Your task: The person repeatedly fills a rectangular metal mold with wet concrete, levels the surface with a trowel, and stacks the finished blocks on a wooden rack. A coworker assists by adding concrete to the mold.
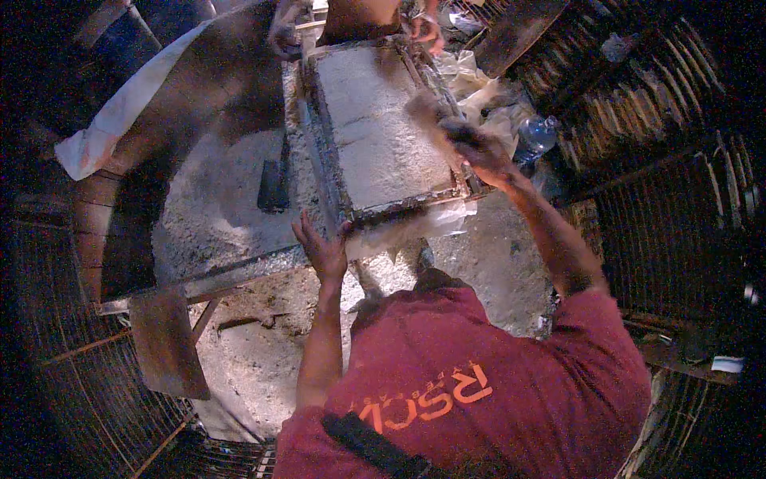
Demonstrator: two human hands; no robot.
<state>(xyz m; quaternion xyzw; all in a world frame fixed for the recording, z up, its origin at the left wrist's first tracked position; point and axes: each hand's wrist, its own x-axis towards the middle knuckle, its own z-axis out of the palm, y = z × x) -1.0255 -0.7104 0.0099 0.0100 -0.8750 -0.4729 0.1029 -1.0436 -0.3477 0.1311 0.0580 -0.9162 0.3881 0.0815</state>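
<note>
Before me lies a rectangular frame (328, 149) holding a flat layer of pale, powdery material (383, 126) with a few cracks across it. My right hand (488, 160) grips a blurred hand tool (426, 111), with a dark part at the grip and a brownish, block-like end. It is over the frame's right side; motion blur hides what kind of tool it is. My left hand (326, 254) is at the near left corner of the frame, fingers spread and thumb beside the corner. Whether it presses on the frame I cannot tell.
Another person's hand (423, 30) is at the frame's far end. Left is a broad tray (197, 284) of pale powder, with a dark flat piece (273, 185) on it. Crumpled plastic sheeting (473, 84) and a clear plastic container (537, 135) lie right. A board (167, 344) hangs below the tray.
</note>
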